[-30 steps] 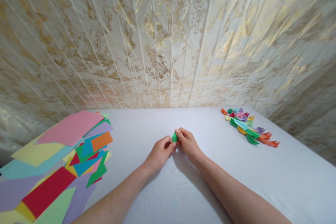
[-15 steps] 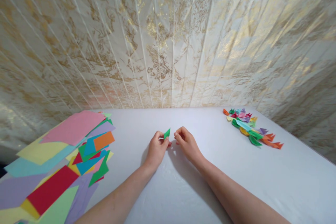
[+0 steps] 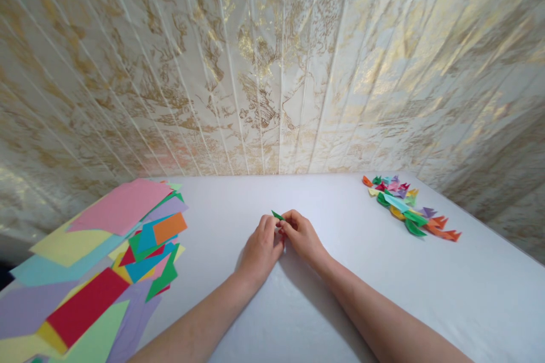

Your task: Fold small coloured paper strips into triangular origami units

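Note:
A small folded piece of green paper shows above my fingertips at the middle of the table, its pointed end sticking up to the left. My left hand is closed on it, with the back of the hand hiding most of the paper. Thumb and bent fingers of my right hand pinch at the same paper from the right. The two hands touch or nearly touch at the fingertips. How the paper is folded cannot be made out.
On the left lie overlapping coloured paper sheets, among them a pink sheet, a red rectangle and an orange piece. Several small folded paper shapes lie at the far right of the white table. A gold-patterned curtain hangs behind.
My right hand let go of the green paper and drew apart, while the left held it upright. Now the hands are together again, and the left has turned so the paper tilts left.

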The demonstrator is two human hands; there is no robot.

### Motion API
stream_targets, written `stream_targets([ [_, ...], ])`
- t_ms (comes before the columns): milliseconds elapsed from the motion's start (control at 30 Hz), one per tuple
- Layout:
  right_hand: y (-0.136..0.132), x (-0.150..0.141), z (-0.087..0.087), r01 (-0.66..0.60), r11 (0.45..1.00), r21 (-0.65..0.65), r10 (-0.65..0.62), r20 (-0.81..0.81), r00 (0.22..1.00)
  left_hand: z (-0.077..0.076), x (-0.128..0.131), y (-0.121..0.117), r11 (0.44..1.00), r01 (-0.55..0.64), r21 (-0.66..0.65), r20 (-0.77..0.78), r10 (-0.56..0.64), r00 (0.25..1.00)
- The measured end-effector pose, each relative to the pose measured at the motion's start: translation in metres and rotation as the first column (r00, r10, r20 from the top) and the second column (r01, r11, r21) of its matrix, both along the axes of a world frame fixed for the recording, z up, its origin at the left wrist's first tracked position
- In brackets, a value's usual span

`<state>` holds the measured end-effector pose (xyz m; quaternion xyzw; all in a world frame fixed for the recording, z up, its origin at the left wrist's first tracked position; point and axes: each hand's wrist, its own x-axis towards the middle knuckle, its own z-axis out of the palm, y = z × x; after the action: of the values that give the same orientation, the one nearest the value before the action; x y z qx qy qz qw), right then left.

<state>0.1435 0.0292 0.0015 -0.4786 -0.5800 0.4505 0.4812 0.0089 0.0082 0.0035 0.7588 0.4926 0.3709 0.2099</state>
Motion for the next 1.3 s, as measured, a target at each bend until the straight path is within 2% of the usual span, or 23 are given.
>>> stream_targets([
  [67,0.002,0.002,-0.001,-0.017,0.999,-0.044,0.014,-0.052,0.999,-0.002,-0.001,0.003,0.999,-0.029,-0.032,0.087,0.032,0.996],
  [167,0.003,0.002,0.001,-0.035,0.994,-0.102,0.026,-0.093,0.995,-0.004,-0.003,0.01,0.984,-0.074,-0.159,0.288,0.118,0.95],
  [300,0.0,0.0,0.007,-0.075,0.989,-0.126,0.064,-0.091,0.994,-0.005,-0.005,0.017,0.958,-0.021,-0.287,0.446,0.154,0.882],
  [433,-0.002,0.001,0.008,-0.074,0.994,-0.077,0.072,-0.027,0.997,-0.003,-0.006,0.02,0.962,0.0,-0.274,0.494,0.141,0.858],
  [633,-0.004,0.003,0.004,-0.068,0.998,0.011,0.066,0.114,0.991,-0.005,-0.01,0.023,0.956,-0.014,-0.293,0.561,0.184,0.807],
  [800,-0.009,0.003,0.014,0.015,0.996,0.088,-0.036,0.253,0.967,-0.005,-0.007,0.021,0.967,0.024,-0.252,0.534,0.118,0.837],
  [1067,-0.009,0.003,0.018,0.018,0.998,0.057,-0.034,0.302,0.953,-0.002,-0.004,0.015,0.972,0.067,-0.226,0.498,0.056,0.866],
  [1300,-0.007,0.005,0.015,0.011,0.998,0.069,-0.033,0.319,0.947,-0.005,-0.005,0.017,0.948,0.045,-0.315,0.53,0.137,0.837],
])
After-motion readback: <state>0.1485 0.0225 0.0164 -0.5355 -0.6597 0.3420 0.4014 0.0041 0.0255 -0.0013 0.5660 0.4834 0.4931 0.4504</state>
